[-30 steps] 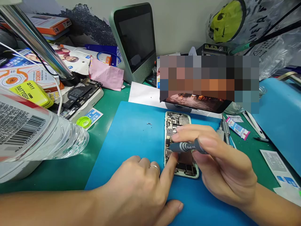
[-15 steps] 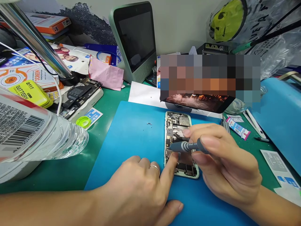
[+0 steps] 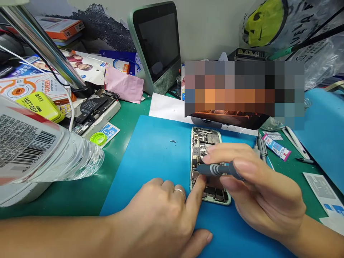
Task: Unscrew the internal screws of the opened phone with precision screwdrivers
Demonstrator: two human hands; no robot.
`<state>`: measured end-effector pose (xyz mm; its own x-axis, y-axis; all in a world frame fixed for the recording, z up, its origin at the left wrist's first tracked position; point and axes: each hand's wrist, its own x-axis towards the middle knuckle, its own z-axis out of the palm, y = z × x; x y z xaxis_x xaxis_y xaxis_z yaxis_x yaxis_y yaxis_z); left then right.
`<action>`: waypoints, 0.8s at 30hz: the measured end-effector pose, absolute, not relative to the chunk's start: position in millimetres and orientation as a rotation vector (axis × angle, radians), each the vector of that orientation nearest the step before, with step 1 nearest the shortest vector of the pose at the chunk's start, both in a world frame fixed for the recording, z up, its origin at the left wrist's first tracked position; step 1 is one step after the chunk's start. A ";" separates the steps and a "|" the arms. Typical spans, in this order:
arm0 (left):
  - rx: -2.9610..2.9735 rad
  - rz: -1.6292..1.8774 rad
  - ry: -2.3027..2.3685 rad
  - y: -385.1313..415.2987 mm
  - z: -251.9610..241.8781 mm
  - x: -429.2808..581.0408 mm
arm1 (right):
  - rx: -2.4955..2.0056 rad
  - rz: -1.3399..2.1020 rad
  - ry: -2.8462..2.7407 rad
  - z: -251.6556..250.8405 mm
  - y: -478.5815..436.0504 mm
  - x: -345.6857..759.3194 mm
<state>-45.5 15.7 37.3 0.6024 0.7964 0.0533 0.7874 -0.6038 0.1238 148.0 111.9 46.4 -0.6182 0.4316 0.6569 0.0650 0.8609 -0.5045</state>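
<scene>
An opened phone [image 3: 197,144] with its inner parts bare lies on a blue mat [image 3: 154,150]. My right hand [image 3: 266,193] grips a dark grey screwdriver [image 3: 216,169] between thumb and fingers. Nearly level, the screwdriver points left, its tip at the left side of the phone's inside. My left hand [image 3: 165,211] holds nothing; its index fingertip presses inside the phone just below that tip. The other left fingers are curled and the thumb sticks out over the mat. My fingers hide part of the phone's middle and right edge.
Small screws or bits [image 3: 173,141] lie on the mat. A clear bottle [image 3: 67,154] leans in at the left, near another opened phone [image 3: 90,111] and a green cap [image 3: 98,138]. Behind stand a screen device [image 3: 158,43] and a partly blurred-out display [image 3: 225,120]. Tweezers [image 3: 295,143] lie right.
The whole view has shifted slightly to the right in the picture. My left fingertip stays on the phone and the screwdriver tip stays at the same spot.
</scene>
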 end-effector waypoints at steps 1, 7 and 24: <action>2.736 0.163 1.355 15.9 37.4 -45.5 | -0.356 0.559 -2.188 46.1 112.2 147.8; 2.733 0.154 1.345 15.2 38.3 -46.5 | -0.370 0.534 -2.184 45.8 112.4 147.2; 2.749 0.139 1.329 16.2 36.9 -46.6 | -0.424 0.692 -2.130 35.9 111.1 150.4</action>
